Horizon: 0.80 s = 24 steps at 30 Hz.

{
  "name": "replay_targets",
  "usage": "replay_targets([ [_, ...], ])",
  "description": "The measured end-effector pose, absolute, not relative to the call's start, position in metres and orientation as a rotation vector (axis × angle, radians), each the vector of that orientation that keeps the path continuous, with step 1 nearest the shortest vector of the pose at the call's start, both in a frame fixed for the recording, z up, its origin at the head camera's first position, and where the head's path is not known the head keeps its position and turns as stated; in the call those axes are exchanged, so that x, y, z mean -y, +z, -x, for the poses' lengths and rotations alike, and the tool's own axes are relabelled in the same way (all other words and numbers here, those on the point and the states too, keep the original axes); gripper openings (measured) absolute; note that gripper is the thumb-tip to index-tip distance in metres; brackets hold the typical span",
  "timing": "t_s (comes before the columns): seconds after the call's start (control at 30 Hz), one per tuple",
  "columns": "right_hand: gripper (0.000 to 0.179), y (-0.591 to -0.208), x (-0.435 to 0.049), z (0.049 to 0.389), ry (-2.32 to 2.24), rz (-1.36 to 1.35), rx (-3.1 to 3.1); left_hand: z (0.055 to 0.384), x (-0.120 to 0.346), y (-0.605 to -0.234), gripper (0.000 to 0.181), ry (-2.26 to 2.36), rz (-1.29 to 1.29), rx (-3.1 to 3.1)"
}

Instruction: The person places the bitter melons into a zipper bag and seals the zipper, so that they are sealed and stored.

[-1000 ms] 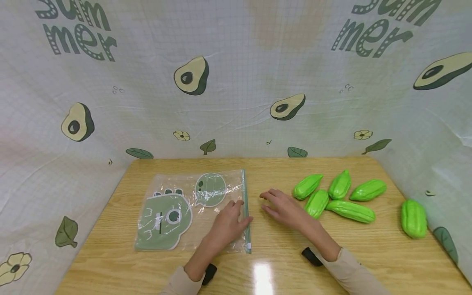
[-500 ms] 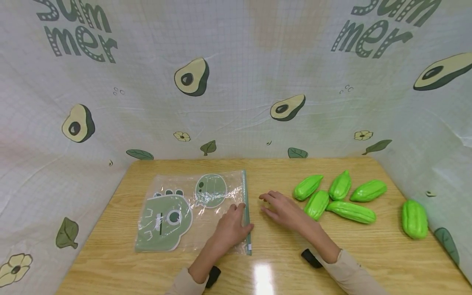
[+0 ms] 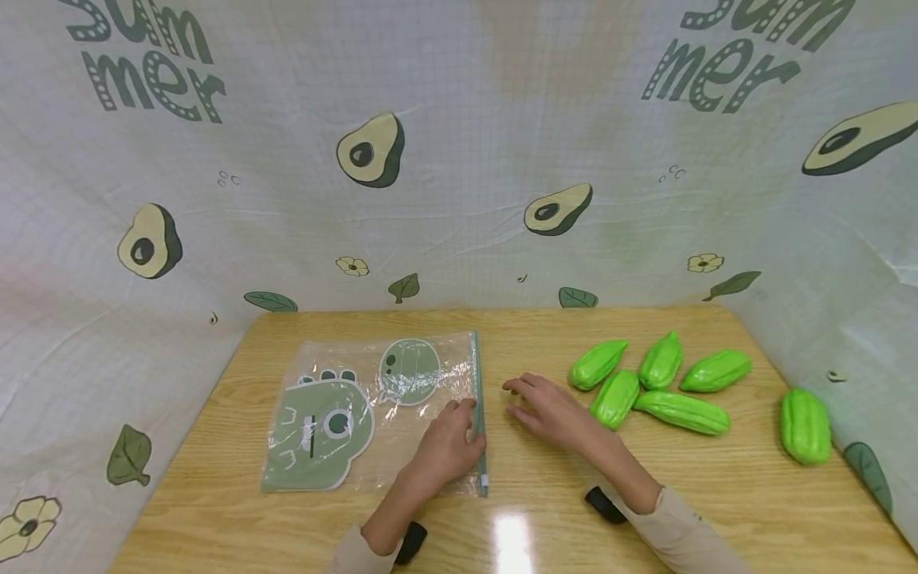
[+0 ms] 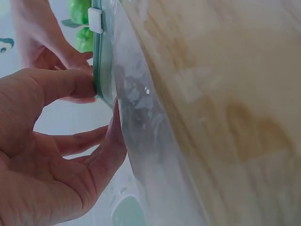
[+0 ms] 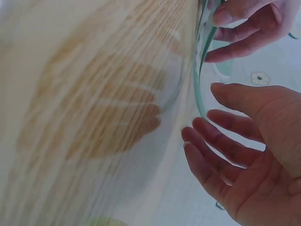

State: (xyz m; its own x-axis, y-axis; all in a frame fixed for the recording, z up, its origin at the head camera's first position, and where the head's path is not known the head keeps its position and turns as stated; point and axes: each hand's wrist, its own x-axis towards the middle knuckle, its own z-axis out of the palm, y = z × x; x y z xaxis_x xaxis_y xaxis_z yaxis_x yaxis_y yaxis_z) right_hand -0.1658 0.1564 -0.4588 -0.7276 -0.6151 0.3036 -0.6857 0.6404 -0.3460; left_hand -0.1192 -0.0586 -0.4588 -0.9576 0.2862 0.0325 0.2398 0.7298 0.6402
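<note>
Head view shows pale cloth (image 3: 215,239) from the left edge across the whole upper frame, printed with avocados, leaves, flowers and the word "summer". Left of centre, a clear zip bag (image 3: 394,442) lies flat on the wooden table (image 3: 531,462). It carries 2 green prints: a large cartoon head (image 3: 351,454) turned sideways at its lower left and a round bubble (image 3: 410,387) at its upper right. A teal zip strip (image 3: 476,367) runs down the bag's right edge, with a white slider (image 3: 484,480) at the bottom end.

Just below centre, the left hand (image 3: 445,450) lies over the right part of the bag, fingers bent. In the left wrist view its thumb rests against the strip and at least 1 finger touches the film; whether they are clamped on the edge I cannot tell.

Right of centre, the right hand (image 3: 552,414) sits near the strip, apart from it in the head view, its fingers loosely bent, with thumb and fingertips apart. Its beige sleeve (image 3: 681,526) enters at the lower right.

Beyond it, 5 bright green ribbed pods (image 3: 684,411) lie close together, pointing various ways. A 6th pod (image 3: 805,426) lies well apart, near the table's right edge.
</note>
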Motion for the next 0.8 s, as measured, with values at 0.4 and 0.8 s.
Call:
replay_targets([
  [0.4, 0.028, -0.454, -0.15, 0.161, 0.888, -1.02, 2.73, 0.117, 0.064, -0.46, 0.046, 1.194, -0.439, -2.814],
  [0.8, 0.028, -0.456, -0.145, 0.163, 1.04, -0.928, 2.77, 0.115, 0.068, -0.461, 0.041, 1.324, -0.452, -2.748],
])
